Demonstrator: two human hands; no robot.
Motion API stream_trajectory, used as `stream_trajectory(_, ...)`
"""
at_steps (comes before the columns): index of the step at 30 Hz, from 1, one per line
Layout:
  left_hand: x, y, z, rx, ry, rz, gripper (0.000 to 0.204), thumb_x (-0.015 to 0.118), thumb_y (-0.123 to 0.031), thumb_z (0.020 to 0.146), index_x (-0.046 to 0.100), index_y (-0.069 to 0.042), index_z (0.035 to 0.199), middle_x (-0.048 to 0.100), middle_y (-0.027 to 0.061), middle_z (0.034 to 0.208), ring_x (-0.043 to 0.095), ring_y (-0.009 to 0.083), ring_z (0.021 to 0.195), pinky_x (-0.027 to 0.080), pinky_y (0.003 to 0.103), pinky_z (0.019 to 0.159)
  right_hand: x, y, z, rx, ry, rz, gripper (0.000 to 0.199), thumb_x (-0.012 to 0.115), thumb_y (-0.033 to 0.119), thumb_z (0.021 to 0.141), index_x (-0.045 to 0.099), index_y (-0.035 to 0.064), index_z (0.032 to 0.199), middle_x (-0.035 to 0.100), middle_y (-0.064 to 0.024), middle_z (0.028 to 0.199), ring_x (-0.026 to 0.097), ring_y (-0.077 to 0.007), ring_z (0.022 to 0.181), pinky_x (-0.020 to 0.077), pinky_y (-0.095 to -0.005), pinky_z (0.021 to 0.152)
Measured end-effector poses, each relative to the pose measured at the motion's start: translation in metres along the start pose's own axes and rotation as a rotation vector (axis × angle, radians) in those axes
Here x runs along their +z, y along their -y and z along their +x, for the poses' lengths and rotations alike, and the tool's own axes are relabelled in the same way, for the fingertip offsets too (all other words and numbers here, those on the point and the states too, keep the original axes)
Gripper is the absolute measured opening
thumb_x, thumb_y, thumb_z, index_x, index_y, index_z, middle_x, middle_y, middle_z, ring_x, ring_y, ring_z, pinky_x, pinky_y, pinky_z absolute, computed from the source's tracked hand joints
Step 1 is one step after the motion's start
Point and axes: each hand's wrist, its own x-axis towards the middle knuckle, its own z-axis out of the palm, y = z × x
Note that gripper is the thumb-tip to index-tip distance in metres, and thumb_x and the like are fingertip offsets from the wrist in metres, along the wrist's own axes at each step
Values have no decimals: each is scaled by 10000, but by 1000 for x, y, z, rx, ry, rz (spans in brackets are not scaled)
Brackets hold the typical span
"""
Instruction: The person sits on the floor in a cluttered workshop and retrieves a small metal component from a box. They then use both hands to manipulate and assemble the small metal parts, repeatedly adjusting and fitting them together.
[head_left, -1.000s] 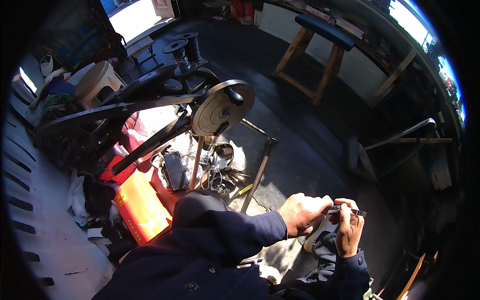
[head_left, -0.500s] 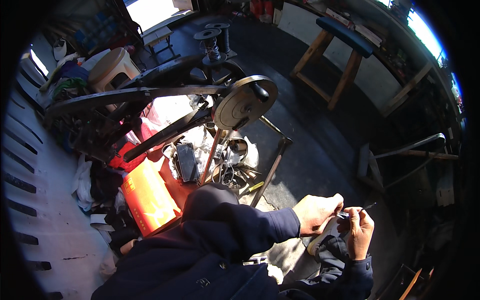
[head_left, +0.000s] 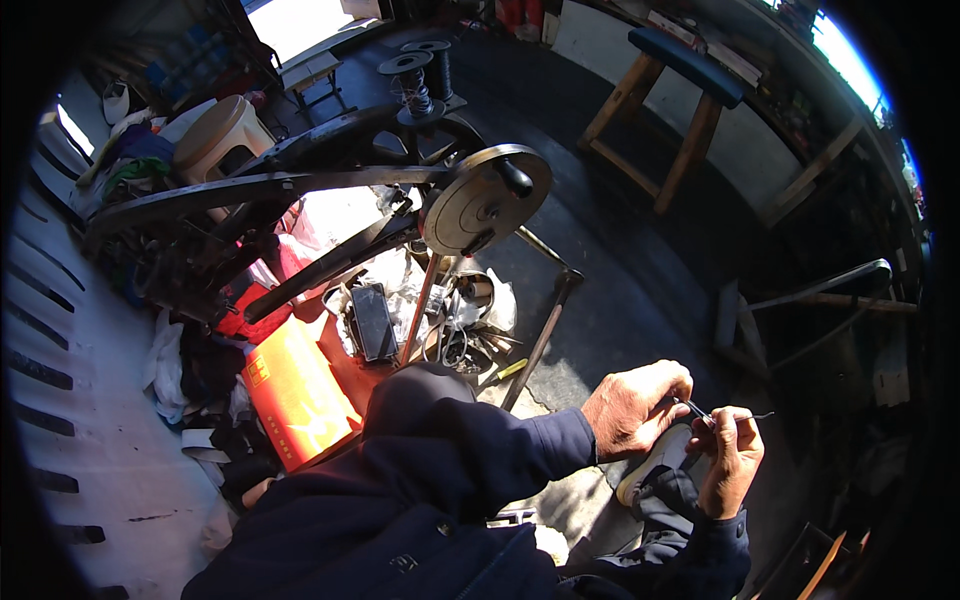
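My left hand [head_left: 637, 405] is closed with thumb and fingertips together, reaching in from the left. Close beside it on the right, my right hand [head_left: 730, 468] is pinched shut. A small, slim, shiny metal piece [head_left: 699, 411] bridges the gap between the fingers of both hands. It is too small for me to name its kind. From the far side of my right fingers sticks out a thin dark wire-like end [head_left: 758, 416]. Below the hands is a light-coloured shoe [head_left: 655, 466] on my foot.
A hand-cranked machine with a round metal wheel [head_left: 485, 200] stands ahead, with thread spools [head_left: 408, 85] behind it. An orange box [head_left: 298, 395], a black phone-like slab [head_left: 373, 322] and a yellow-handled tool [head_left: 508, 372] lie nearby. At the far right is a padded wooden stool [head_left: 685, 68].
Both hands have shifted slightly, the right one a little to the right. More of the metal piece shows between them, and the wire-like end has swung to lie nearly level.
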Motion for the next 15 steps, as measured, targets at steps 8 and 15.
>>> stream_trajectory(8, 3, 13, 4, -604, -76, -692, 202, 564, -234, 1043, 558, -73, 1165, 677, 61, 1033, 718, 150, 884, 578, 288, 709, 7, 1, -5, -46, 35, -9, 104, 635, 119, 1005, 635, 15, 1002, 691, -76, 857, 685, -149, 704, 568, -293, 703)
stream_trajectory(15, -1, 22, -1, -672, -45, -838, 332, 531, -347, 1059, 611, -50, 1184, 698, 127, 1106, 715, 220, 1004, 603, 370, 810, 11, -9, -9, -81, 149, -5, 195, 596, 181, 1038, 652, -4, 1067, 695, -91, 969, 684, -152, 825, 553, -286, 782)
